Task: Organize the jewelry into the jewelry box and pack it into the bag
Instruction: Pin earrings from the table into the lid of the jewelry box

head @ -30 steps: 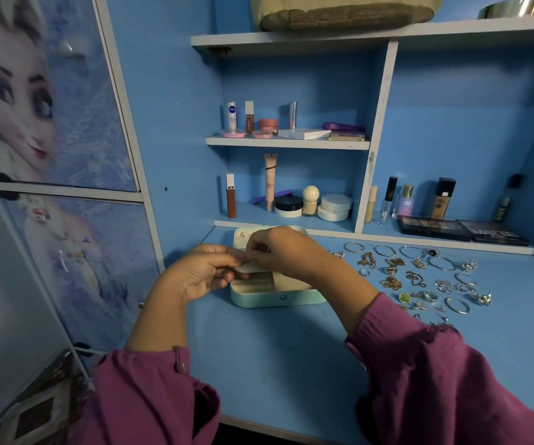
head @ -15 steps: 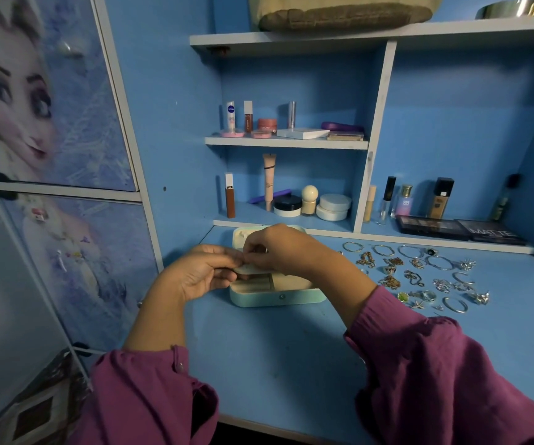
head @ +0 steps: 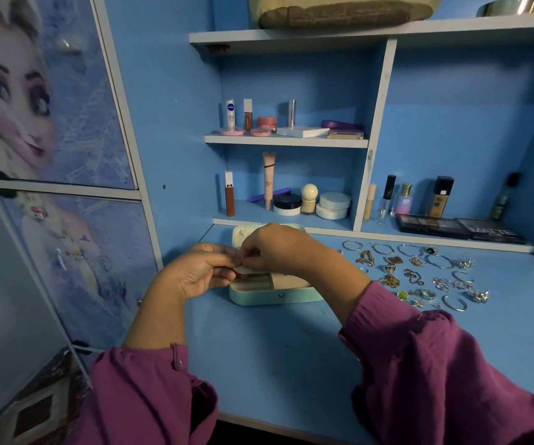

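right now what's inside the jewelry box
The open jewelry box shows beige padded compartments along its front. Both hands, left hand and right hand, pinch something small over it and cover the rest, so any jewelry inside can't be seen.

Open mint jewelry box (head: 272, 295) on desk, loose jewelry (head: 419, 274) spread right

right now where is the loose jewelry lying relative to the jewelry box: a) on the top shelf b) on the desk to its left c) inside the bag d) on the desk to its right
d: the jewelry lies spread on the desk, right of the open box.
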Available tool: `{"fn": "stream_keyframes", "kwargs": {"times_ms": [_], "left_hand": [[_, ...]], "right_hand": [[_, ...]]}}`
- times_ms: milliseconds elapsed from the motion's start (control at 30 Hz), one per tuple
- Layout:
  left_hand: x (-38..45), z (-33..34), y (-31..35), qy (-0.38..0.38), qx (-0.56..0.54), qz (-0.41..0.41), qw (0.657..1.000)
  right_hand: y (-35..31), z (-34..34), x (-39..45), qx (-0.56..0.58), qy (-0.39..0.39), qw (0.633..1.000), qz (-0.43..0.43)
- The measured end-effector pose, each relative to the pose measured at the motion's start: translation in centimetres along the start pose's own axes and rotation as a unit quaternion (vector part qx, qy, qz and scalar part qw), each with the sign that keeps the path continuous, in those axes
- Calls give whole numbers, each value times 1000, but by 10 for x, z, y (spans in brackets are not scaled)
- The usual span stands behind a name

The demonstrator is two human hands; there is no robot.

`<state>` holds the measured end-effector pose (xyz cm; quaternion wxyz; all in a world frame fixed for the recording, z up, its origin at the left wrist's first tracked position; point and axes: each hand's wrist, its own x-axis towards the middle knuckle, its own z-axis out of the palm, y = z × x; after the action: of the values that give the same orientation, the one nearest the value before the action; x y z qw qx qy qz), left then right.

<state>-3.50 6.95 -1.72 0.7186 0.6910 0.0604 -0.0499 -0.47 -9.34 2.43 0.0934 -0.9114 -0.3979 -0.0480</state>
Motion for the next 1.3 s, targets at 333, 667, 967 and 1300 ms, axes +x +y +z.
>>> {"fn": "stream_keyframes", "kwargs": {"times_ms": [333, 667, 967, 1300], "left_hand": [[0, 0, 0, -5, 4, 2, 1000], [3, -2, -3, -8, -1, 9, 1000], [4, -7, 0, -34, -31, 24, 999], [19, -4, -1, 8, -111, 71, 991]], "right_hand": [[2, -3, -4, 28, 19, 999, 5], [0, 4, -1, -1, 24, 1000, 6], [37, 4, -26, 175, 133, 973, 65], [109, -16, -78, 261, 173, 929, 198]]}}
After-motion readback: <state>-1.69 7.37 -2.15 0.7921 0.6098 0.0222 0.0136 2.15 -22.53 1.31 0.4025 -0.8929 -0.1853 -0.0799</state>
